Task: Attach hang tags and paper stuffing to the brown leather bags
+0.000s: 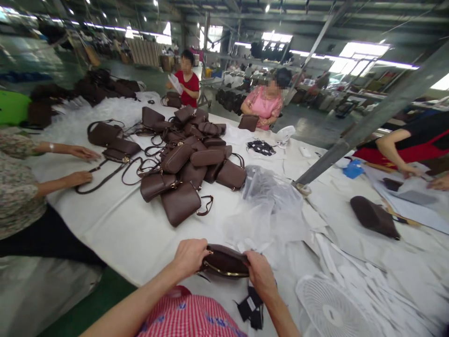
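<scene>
A dark brown handbag (226, 260) is held at the table's near edge, its zipped mouth spread and facing me. My left hand (191, 256) grips the bag's left end, fingers closed on the rim. On the other end, my right hand (260, 272) is closed around the right corner. The inside looks dark, and I cannot make out anything in it. Just below my right hand lie several small black tags (251, 306) with white labels. Beyond the bag rises a heap of similar brown handbags (180, 203) with straps.
Clear plastic bags (270, 201) lie beyond my right hand. A white fan (331, 311) stands at the near right, by paper strips. A slanted metal post (351, 135) crosses the right side. Co-workers surround the table (115, 224); one person's hands (82, 164) handle a strap at left.
</scene>
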`<state>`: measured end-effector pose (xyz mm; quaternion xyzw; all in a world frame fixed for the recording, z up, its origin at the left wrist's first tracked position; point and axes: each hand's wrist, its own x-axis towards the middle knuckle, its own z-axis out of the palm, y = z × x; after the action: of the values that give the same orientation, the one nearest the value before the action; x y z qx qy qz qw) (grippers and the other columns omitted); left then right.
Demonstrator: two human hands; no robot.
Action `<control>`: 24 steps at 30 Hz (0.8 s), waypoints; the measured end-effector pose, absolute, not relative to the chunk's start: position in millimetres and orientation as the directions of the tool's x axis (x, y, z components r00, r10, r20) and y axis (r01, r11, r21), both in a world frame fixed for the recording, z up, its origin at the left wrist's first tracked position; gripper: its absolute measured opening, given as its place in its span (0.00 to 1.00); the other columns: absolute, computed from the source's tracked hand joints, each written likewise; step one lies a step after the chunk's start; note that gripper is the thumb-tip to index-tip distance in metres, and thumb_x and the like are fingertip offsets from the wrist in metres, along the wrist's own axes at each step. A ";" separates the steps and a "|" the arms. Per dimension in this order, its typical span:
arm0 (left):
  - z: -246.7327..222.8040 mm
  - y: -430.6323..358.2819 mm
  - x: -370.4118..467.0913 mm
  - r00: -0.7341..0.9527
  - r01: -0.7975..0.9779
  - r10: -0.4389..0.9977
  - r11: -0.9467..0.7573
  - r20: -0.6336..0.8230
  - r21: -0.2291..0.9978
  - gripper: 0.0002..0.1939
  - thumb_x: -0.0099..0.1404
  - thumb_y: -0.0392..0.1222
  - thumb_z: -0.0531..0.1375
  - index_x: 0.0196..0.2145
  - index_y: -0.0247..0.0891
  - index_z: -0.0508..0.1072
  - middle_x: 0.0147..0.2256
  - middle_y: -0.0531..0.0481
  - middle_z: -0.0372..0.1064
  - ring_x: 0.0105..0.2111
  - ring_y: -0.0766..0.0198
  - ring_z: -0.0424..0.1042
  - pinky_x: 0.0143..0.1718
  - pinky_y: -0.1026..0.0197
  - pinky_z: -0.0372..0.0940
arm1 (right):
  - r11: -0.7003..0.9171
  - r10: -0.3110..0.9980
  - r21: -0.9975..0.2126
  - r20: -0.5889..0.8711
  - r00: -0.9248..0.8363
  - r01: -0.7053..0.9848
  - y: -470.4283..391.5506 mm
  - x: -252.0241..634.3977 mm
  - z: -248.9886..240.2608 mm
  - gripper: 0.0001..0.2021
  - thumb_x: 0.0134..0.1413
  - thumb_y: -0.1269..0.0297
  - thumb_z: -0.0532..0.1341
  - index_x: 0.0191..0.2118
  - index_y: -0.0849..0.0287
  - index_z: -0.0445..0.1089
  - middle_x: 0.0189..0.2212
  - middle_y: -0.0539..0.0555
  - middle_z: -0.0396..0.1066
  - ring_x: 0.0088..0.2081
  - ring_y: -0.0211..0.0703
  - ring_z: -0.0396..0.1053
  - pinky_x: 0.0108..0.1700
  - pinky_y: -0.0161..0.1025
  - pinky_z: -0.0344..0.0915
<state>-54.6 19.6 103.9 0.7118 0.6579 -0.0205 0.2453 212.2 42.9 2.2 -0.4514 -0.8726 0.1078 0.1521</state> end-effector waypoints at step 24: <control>8.7 12.2 -86.9 0.332 0.354 0.942 -0.173 0.049 0.919 0.16 0.58 0.31 0.56 0.45 0.39 0.67 0.39 0.49 0.67 0.41 0.59 0.64 0.44 0.58 0.60 | 0.317 0.869 -0.615 -0.116 -0.481 0.722 51.6 112.1 68.3 0.09 0.59 0.66 0.53 0.33 0.54 0.70 0.32 0.50 0.74 0.38 0.45 0.68 0.55 0.49 0.51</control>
<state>-86.9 12.2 8.7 0.6883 0.4708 0.3356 0.4382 112.1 51.6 68.3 -0.4955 -0.8029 0.3095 0.1187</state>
